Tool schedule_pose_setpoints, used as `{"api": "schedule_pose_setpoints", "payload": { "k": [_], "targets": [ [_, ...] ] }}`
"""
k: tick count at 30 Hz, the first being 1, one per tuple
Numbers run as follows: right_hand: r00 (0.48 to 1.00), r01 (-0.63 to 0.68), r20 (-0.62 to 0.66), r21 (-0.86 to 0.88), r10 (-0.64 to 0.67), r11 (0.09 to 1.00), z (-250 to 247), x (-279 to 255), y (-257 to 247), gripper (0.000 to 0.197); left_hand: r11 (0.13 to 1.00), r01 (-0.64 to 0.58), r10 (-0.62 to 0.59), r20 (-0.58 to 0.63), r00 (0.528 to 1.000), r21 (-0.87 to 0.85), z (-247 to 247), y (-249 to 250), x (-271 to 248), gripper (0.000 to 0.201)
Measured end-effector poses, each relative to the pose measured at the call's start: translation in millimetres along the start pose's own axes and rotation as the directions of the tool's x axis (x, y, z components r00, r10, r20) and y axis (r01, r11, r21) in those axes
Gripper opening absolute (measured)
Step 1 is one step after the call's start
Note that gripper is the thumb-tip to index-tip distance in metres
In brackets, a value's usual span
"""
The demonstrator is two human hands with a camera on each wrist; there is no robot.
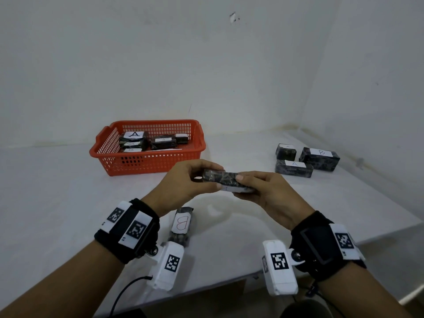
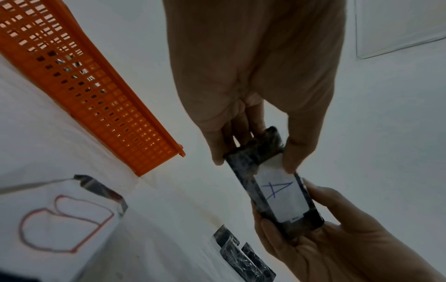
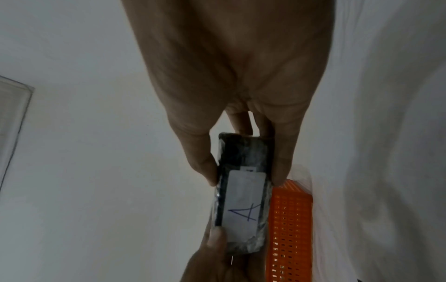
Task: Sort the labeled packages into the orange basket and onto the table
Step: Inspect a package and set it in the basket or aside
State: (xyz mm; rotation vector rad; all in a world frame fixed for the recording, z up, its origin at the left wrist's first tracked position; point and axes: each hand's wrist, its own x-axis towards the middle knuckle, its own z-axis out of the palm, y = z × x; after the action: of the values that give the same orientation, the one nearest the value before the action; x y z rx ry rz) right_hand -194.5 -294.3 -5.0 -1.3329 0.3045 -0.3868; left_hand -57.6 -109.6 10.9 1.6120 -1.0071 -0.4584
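Note:
Both hands hold one dark wrapped package above the middle of the table. Its white label faces down toward me and reads "A". My left hand pinches its left end between thumb and fingers. My right hand pinches its right end. The orange basket stands behind, to the left, with several labeled packages inside. A package marked with a red "B" lies on the table under my left wrist.
Three dark packages, two marked "A" and one marked "B", sit on the white table at the right, close to the corner of the walls. The table's front edge runs just under my wrists.

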Motion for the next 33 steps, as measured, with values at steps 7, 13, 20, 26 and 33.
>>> {"api": "schedule_pose_setpoints", "payload": {
  "k": [7, 13, 20, 26, 33],
  "targets": [
    [0.998, 0.064, -0.002, -0.065, -0.064, 0.996, -2.6, -0.4, 2.4, 0.048, 0.993, 0.106, -0.108, -0.039, 0.993, -0.057, 4.3, 1.9, -3.0, 0.022],
    [0.997, 0.073, 0.009, -0.154, -0.072, 0.985, -1.6, -1.4, -4.1, 0.052, 0.990, 0.104, -0.107, -0.032, 0.994, -0.094, 1.6, 2.4, -3.5, 0.025],
    [0.998, 0.065, 0.031, -0.182, -0.060, 0.981, -2.9, -3.2, -4.2, 0.046, 0.986, 0.118, -0.122, -0.029, 0.992, -0.120, 0.1, 1.8, -5.7, 0.027],
    [0.997, 0.071, 0.013, -0.168, -0.070, 0.983, -7.1, -9.5, -2.7, 0.044, 0.970, 0.159, -0.155, 0.031, 0.987, -0.186, 0.1, -3.7, -8.4, 0.038],
    [0.999, 0.052, 0.020, -0.137, -0.049, 0.989, -9.2, -9.1, -2.9, 0.051, 0.992, 0.107, -0.108, -0.015, 0.994, -0.067, -1.0, 3.0, -8.5, 0.037]
  ]
}}
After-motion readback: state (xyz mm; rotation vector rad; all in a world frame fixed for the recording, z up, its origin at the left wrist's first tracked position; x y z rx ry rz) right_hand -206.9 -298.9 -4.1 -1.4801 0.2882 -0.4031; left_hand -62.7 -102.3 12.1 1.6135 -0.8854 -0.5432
